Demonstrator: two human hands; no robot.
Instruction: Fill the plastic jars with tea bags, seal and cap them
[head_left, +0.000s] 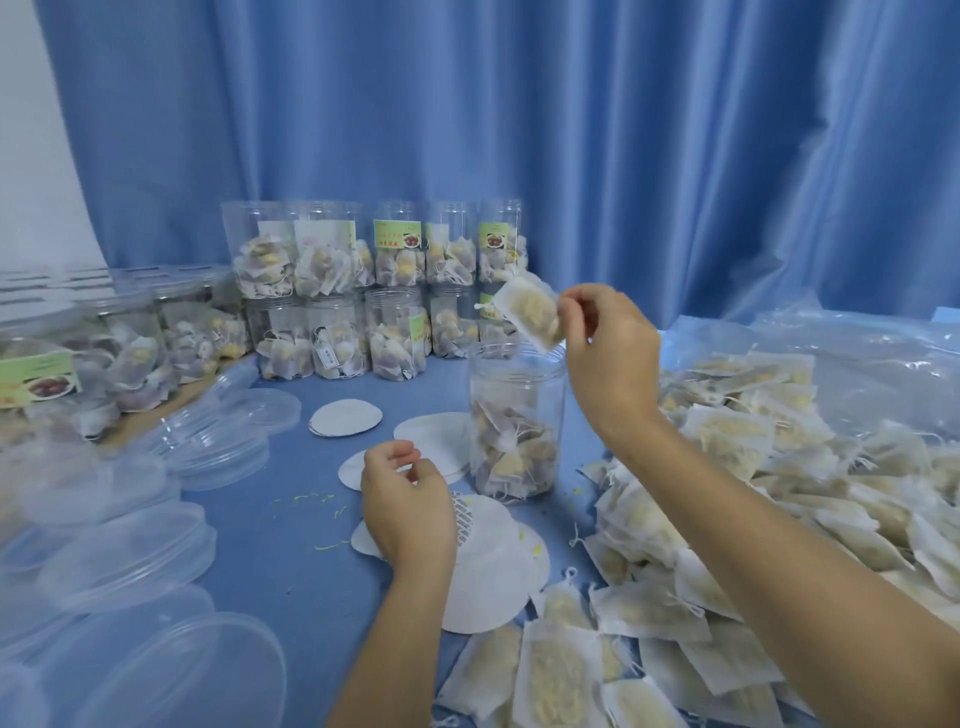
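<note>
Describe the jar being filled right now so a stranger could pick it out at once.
Start at the blue curtain and the stacked jars before it. Come forward to the open jar standing alone mid-table, left of the tea bag heap. Unlike the stacked ones it shows no label, and the right hand holds a tea bag above its mouth.

Blue-covered table (291, 540) bears jars (332, 332), clear lids (130, 551), paper discs (345, 417), loose tea bags (727, 545).
</note>
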